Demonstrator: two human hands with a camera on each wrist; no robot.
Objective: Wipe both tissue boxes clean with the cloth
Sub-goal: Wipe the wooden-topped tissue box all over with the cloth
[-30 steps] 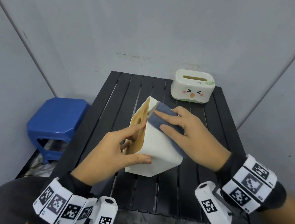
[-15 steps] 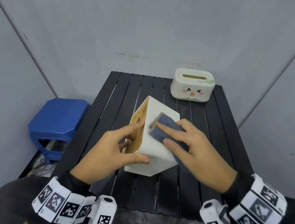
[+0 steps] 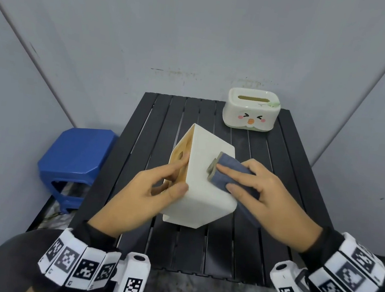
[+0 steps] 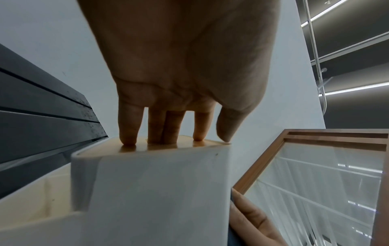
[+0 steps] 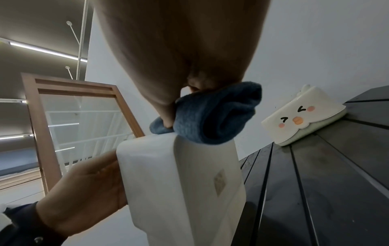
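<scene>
A plain white tissue box (image 3: pixel 200 203) with a wooden lid lies tipped on its side in the middle of the black slatted table (image 3: pixel 222 252). My left hand (image 3: pixel 155 189) grips it, fingers on the wooden lid (image 4: pixel 168 146) and thumb on the white face. My right hand (image 3: pixel 265 195) holds a folded blue cloth (image 3: pixel 229 171) and presses it against the box's upper right face. In the right wrist view the cloth (image 5: pixel 214 116) bunches under my palm on the box (image 5: pixel 185 183), with a digit tucked into its fold. A second white tissue box (image 3: pixel 250 111) with a cartoon face stands at the table's far right.
A blue plastic stool (image 3: pixel 77 154) stands left of the table, lower than its top. Grey walls close in behind and on both sides. Bare slats lie between the tipped box and the table's near edge.
My right hand has slid the cloth from the box's far top edge down the white face toward me. The left hand and the box have stayed put.
</scene>
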